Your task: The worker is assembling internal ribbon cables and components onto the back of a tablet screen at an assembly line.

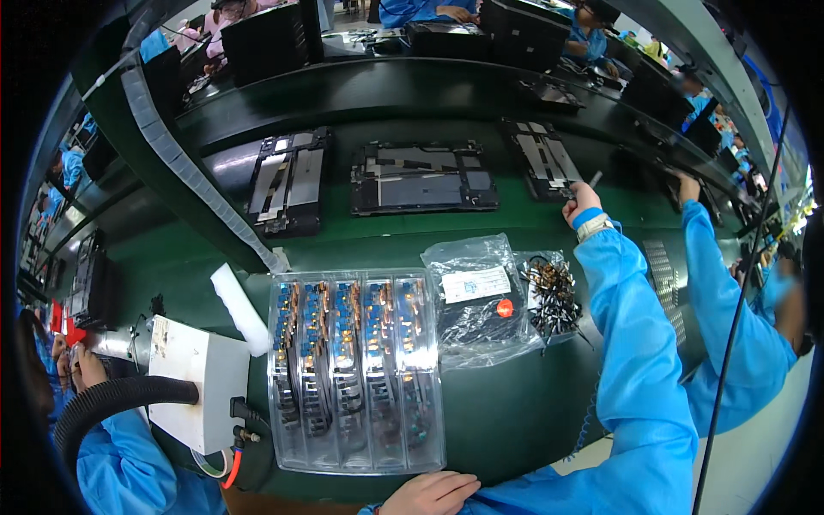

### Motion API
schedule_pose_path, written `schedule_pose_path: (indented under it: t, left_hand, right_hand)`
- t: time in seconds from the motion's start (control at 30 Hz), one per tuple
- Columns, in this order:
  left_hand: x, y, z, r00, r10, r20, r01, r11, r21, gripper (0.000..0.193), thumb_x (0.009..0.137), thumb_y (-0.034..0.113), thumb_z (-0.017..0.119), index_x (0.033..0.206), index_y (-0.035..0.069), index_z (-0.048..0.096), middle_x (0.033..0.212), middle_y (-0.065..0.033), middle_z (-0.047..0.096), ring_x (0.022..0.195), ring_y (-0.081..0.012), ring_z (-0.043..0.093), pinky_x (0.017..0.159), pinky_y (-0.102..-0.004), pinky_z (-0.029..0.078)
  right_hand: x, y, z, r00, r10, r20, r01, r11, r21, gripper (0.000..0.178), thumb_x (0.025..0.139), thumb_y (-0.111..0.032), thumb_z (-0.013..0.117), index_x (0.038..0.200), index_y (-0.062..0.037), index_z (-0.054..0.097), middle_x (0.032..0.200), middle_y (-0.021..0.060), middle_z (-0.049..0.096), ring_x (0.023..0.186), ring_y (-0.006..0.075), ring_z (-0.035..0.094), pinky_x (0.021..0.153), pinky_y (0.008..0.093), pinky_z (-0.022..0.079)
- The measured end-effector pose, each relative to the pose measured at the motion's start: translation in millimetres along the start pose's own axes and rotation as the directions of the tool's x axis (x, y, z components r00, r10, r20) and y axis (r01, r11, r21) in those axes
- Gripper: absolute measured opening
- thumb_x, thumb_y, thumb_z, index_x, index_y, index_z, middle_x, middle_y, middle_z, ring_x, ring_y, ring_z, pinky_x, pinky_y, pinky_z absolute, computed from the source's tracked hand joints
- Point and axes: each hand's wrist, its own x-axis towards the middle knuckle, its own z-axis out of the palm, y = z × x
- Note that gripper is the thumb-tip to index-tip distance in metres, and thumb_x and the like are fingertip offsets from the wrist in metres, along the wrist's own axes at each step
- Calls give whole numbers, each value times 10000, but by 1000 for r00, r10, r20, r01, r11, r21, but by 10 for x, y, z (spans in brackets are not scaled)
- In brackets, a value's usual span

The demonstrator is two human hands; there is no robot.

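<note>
The right hand point(583, 202) pinches a small pale stick point(596, 179) at the corner of an open tablet point(541, 157) on the green table point(506, 403). The left hand point(433, 493) rests near the clear tray point(360, 469); I can't tell its grip.

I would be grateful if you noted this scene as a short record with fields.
Left hand: just below the tray, nothing visibly held
Right hand: at the near end of the rightmost opened device; small pale piece by its fingers, grip unclear
Other opened devices: middle one, left one
Tray: clear, five columns of small parts
Right of tray: clear bag with red sticker
Left of tray: white box, black hose
</note>
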Motion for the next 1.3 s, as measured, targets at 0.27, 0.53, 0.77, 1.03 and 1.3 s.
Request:
schedule_pose_path:
  t: [0.27, 0.53, 0.77, 1.03, 1.3]
  left_hand:
    - [-92, -63, 23, 998, 54, 17, -54, 998, -29, 268, 713, 70, 594, 978, 29, 592, 948, -100, 583, 791, -248, 582, 664, -325, 494]
    - [20, -53, 27, 996, -34, 80, 39, 998, -54, 275, 708, 29, 595, 982, 39, 615, 969, -82, 607, 785, -217, 608, 695, -284, 518]
    - [-52, 77, 28, 980, -189, -66, 158, 933, -324, 251, 702, -43, 546, 927, 21, 635, 944, -135, 622, 786, -254, 627, 654, -293, 513]
    - [753, 650, 173, 802, -568, -185, -241, -23, -970, 670, 895, 130, 483, 1389, 58, 36, 1347, -177, 309, 1201, -256, 382, 976, -385, 335]
    - [471, 783, 103, 782, -577, -235, -67, 298, -952, 614, 775, 8, 510, 1330, -9, 249, 1249, -104, 437, 1124, -165, 448, 956, -288, 349]
  right_hand:
    - [468, -80, 112, 987, 118, -107, -91, 968, 232, 128, 755, -146, 596, 797, -53, 518, 600, 57, 413, 436, 148, 352, 383, 276, 285]
    - [140, -205, 157, 981, 132, 142, -158, 969, 189, 165, 787, -121, 619, 776, -101, 456, 558, 7, 348, 446, 114, 331, 391, 248, 284]
    - [-1368, -289, -812, 779, 216, 588, -375, 913, 162, 90, 838, -107, 569, 808, -100, 484, 590, -28, 402, 377, 79, 243, 413, 222, 278]
    - [-2924, 324, -1995, 564, 236, 792, -416, 909, 25, 74, 884, -134, 506, 856, -71, 532, 659, -24, 506, 385, 58, 269, 450, 206, 294]
    - [-2992, 647, -2931, 491, -109, 865, -348, 885, 310, 702, 857, -605, 336, 1228, -17, 432, 984, 85, 614, 384, 65, 316, 421, 202, 337]
